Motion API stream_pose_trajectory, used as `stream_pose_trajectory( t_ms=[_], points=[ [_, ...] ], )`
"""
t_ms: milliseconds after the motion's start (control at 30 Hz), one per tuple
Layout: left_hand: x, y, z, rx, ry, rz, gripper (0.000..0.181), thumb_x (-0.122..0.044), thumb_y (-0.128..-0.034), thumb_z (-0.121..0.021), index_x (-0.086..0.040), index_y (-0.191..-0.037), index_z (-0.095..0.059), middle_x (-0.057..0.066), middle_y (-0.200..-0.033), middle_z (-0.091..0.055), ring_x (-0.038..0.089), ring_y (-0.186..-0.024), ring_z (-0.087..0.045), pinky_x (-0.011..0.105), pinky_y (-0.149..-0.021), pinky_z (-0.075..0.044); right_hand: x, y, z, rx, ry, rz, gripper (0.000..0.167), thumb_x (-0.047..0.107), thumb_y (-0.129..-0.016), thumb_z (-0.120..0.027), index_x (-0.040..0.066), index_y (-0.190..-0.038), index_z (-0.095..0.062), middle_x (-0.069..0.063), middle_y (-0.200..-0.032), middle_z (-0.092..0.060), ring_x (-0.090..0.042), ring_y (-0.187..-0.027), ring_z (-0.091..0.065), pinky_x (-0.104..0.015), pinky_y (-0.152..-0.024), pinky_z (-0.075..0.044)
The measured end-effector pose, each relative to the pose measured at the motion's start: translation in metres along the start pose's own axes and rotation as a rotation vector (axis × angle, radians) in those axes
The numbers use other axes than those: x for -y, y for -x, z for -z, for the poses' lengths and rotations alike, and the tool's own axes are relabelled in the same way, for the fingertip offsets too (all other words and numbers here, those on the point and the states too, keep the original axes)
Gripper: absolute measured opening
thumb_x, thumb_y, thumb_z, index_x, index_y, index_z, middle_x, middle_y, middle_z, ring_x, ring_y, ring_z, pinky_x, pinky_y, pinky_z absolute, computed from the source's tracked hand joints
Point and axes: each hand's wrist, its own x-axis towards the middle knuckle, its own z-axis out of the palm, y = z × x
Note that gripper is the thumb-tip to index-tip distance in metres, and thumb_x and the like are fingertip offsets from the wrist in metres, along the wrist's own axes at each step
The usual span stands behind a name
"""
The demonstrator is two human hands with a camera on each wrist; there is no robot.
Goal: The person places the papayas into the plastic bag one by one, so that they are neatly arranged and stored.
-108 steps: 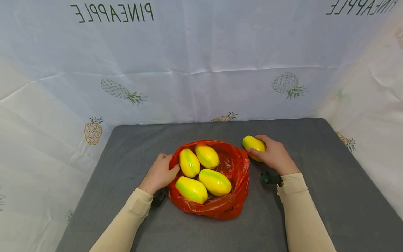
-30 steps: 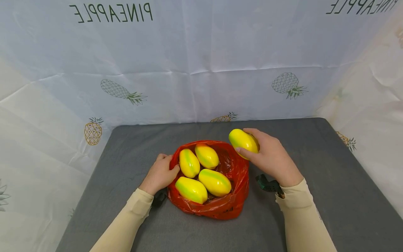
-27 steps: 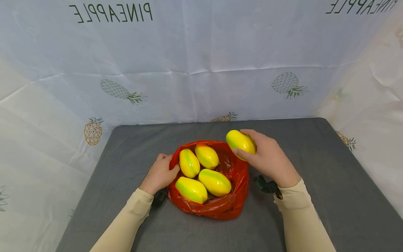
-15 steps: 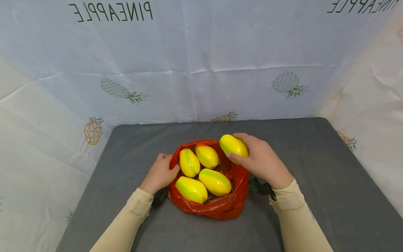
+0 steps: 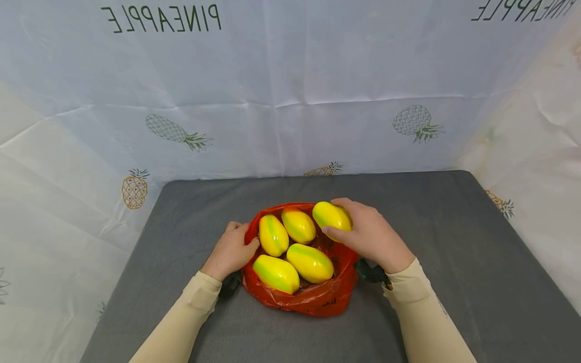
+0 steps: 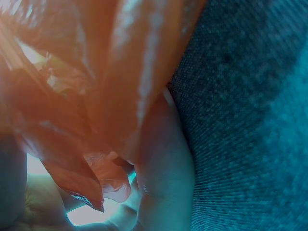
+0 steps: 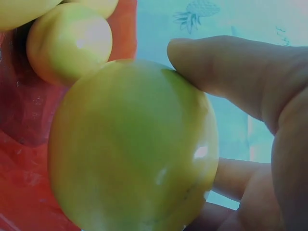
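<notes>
A red plastic bag (image 5: 317,304) stands with its mouth spread wide in the head view. Inside lie several glossy yellow mangoes (image 5: 310,262) with green streaks. My left hand (image 5: 230,252) pinches the bag's left rim; the left wrist view shows the bag's film (image 6: 120,72) between thumb and fingers. Over the bag's far right part, my right hand (image 5: 369,234) holds another mango (image 5: 331,215), thumb on the near side and fingers on the far side. Up close in the right wrist view, this mango (image 7: 132,144) hides part of the bag and its contents.
The bag rests on a dark grey cloth-covered table (image 5: 454,252). Behind it hangs a pale curtain (image 5: 290,136) printed with pineapples. A dark wrist device (image 5: 372,272) sits below the right hand, near the bag's right side.
My right hand has carried the mango from the table right of the bag, up and leftward, then lowered it over the bag's opening. My left hand and the bag stay nearly still.
</notes>
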Motion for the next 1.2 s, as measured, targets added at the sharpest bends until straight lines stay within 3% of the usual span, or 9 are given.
stream_pose_trajectory(
  t_ms=[633,867,1200],
  points=[
    [-0.003,0.0,0.002,0.017,-0.002,0.005,0.043,-0.027,-0.104,-0.061,0.0,-0.136,-0.067,0.02,-0.126,-0.06,0.033,-0.113,-0.061,0.05,-0.094,-0.06,0.008,-0.001,-0.007,0.032,0.022,0.007,0.068,0.048,-0.096,-0.078,0.014,-0.151,-0.058,-0.007,-0.135,-0.072,-0.023,-0.103,-0.068,-0.045,-0.09,-0.061],
    [-0.002,0.0,0.002,0.022,-0.005,0.01,0.046,-0.027,-0.1042,-0.06,0.001,-0.14,-0.065,0.021,-0.129,-0.06,0.034,-0.113,-0.062,0.05,-0.095,-0.06,0.007,-0.002,-0.009,0.038,0.033,-0.003,0.065,0.047,-0.096,-0.078,0.013,-0.147,-0.059,-0.007,-0.126,-0.074,-0.022,-0.096,-0.067,-0.042,-0.085,-0.061],
    [-0.002,0.001,0.0,0.009,0.009,0.0,0.038,-0.026,-0.1039,-0.06,-0.001,-0.13,-0.069,0.019,-0.125,-0.06,0.033,-0.11,-0.062,0.048,-0.09,-0.061,0.0,-0.006,-0.013,0.063,0.026,-0.044,0.065,0.048,-0.097,-0.076,0.011,-0.147,-0.058,-0.009,-0.12,-0.074,-0.021,-0.091,-0.067,-0.041,-0.081,-0.06]
  ],
)
